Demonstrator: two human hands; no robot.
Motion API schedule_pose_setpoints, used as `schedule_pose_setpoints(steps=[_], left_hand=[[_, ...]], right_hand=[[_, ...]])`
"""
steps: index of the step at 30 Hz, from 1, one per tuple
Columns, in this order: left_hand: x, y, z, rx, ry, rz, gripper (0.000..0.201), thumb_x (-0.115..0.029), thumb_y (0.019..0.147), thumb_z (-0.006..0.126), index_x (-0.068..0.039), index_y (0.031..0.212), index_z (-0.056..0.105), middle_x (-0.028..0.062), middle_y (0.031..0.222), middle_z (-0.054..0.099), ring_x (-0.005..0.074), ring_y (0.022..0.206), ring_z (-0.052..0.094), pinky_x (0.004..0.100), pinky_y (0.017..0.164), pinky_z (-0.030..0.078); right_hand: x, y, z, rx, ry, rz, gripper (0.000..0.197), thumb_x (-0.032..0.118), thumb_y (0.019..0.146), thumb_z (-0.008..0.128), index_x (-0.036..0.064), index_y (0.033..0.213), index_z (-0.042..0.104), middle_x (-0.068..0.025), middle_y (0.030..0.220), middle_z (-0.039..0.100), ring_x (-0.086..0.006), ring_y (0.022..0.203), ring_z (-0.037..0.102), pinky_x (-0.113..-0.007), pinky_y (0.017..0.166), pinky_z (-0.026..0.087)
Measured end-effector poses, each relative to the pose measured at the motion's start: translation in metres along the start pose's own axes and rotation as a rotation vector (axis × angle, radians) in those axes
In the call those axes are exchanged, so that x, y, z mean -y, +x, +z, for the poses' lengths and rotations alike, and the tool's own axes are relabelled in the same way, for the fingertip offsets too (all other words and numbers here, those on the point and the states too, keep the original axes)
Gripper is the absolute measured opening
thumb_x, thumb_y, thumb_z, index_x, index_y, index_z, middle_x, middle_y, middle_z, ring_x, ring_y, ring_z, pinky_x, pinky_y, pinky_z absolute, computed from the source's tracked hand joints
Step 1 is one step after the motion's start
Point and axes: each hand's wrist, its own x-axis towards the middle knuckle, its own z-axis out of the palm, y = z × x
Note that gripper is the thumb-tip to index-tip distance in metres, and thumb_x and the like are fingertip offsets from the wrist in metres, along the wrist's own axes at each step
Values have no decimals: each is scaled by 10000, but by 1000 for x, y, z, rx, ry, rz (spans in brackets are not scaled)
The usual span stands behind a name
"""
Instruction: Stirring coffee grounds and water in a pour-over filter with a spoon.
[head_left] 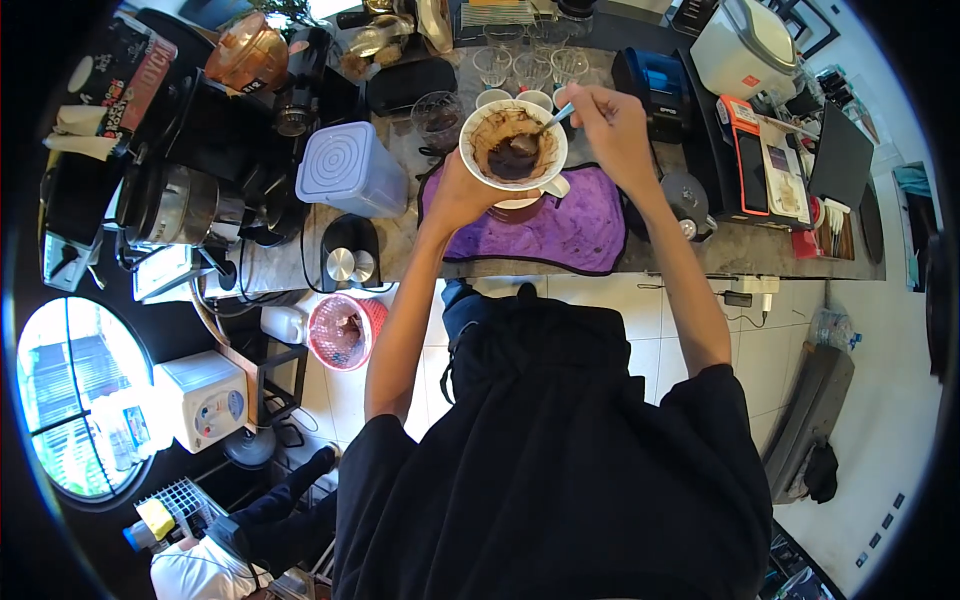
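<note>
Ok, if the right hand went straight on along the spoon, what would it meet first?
Likely the rim of the cup in the left hand: the spoon in the right hand slants down-left into it. That hand's height above the rim is unclear.

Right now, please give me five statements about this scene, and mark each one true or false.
1. The left hand holds the white vessel. True.
2. The right hand holds a spoon. True.
3. The spoon is outside the vessel. False: its tip is inside.
4. The purple cloth lies on the counter. True.
5. Only the cloth lies on the counter. False: a lidded tub also stands there.
</note>
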Motion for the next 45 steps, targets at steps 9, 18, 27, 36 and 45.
schedule_pose_setpoints(steps=[9,18,27,36,45], left_hand=[[1,-3,0,-66,4,-59,799,-148,582,954,-8,1264,563,82,1188,668,170,1066,639,321,958,500],[3,-3,-6,6,-4,-73,881,-73,607,942,-10,1356,482,90,1287,600,178,1147,597,340,1017,487],[-10,6,-5,30,-56,-10,783,-129,587,950,-10,1260,568,69,1179,671,155,1066,622,324,986,474],[-4,8,-5,22,-102,-38,875,-115,571,959,-20,1320,518,77,1248,633,161,1131,595,338,1029,461],[-2,10,-6,65,-75,-19,921,-77,599,946,-39,1385,468,76,1346,560,184,1222,549,361,1067,447]], right_hand=[[-11,0,1,49,413,331,297,248,983,595,3,894,738,40,680,551,-29,616,412,-203,575,309],[25,15,-11,123,194,-8,323,270,989,589,2,892,740,18,658,595,-41,626,516,-210,578,384],[-16,13,4,198,118,-15,315,276,976,591,9,907,742,19,627,564,-43,577,476,-238,525,366],[-4,12,-6,115,396,217,327,292,996,595,16,900,742,53,682,535,-12,647,435,-193,589,307],[9,19,-10,83,43,-82,347,298,983,581,17,880,756,26,607,557,-35,579,477,-247,520,336]])
